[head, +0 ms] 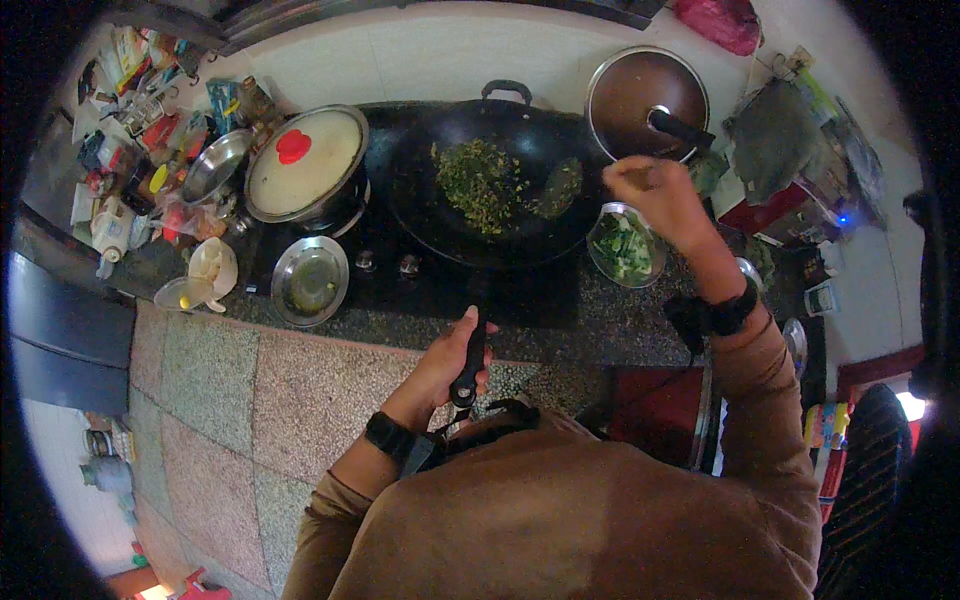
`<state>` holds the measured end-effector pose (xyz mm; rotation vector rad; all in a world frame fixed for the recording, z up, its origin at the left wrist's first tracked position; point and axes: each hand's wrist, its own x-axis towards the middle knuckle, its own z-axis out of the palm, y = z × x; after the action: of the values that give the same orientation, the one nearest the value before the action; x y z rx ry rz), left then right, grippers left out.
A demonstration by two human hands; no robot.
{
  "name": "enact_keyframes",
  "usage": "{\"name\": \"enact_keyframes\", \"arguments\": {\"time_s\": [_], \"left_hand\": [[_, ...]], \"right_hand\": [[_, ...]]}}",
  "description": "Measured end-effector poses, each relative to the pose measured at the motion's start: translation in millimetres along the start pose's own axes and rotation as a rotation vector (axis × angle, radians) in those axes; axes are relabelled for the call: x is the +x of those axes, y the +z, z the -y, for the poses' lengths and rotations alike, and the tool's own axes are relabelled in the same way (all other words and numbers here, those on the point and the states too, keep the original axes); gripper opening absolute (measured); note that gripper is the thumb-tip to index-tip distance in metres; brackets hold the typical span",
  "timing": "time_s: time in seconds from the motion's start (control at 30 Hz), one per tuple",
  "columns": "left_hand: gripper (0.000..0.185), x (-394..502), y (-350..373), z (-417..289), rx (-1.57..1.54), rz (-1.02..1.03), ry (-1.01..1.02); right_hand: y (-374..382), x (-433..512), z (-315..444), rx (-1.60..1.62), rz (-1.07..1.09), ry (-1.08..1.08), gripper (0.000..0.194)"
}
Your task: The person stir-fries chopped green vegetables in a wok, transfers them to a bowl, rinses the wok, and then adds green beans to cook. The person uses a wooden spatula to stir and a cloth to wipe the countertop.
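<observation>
A black wok (420,217) sits on the cooktop, with chopped green food (480,180) across its bottom. My left hand (448,358) grips the wok's long black handle (472,360), which points toward me. Over the wok's right rim, my right hand (652,191) is curled and slightly blurred. It appears closed on a dark spatula, whose food-covered blade (561,187) rests at the wok's right side; the handle barely shows against the black. Just below that hand, a bowl (660,262) holds chopped leafy greens (621,244).
A lidded pot (307,172) with a red knob stands left of the wok. Nearer me is a metal bowl (310,281) with some liquid. A wok lid (637,90) leans on the back wall. Bottles, bags and a metal basin (217,165) crowd the counter's left end.
</observation>
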<state>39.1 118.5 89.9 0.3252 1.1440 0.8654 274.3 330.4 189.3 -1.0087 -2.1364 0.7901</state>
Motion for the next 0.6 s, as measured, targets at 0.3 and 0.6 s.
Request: {"name": "enact_keyframes", "arguments": {"time_s": [0.3, 0.6], "left_hand": [[0.052, -2, 2, -2, 0.014, 0.008, 0.015], [0.052, 0, -1, 0, 0.004, 0.044, 0.026]], "right_hand": [[63, 56, -77, 1.043, -0.331, 0.315, 0.022], [25, 24, -6, 0.433, 0.068, -0.168, 0.008]]}}
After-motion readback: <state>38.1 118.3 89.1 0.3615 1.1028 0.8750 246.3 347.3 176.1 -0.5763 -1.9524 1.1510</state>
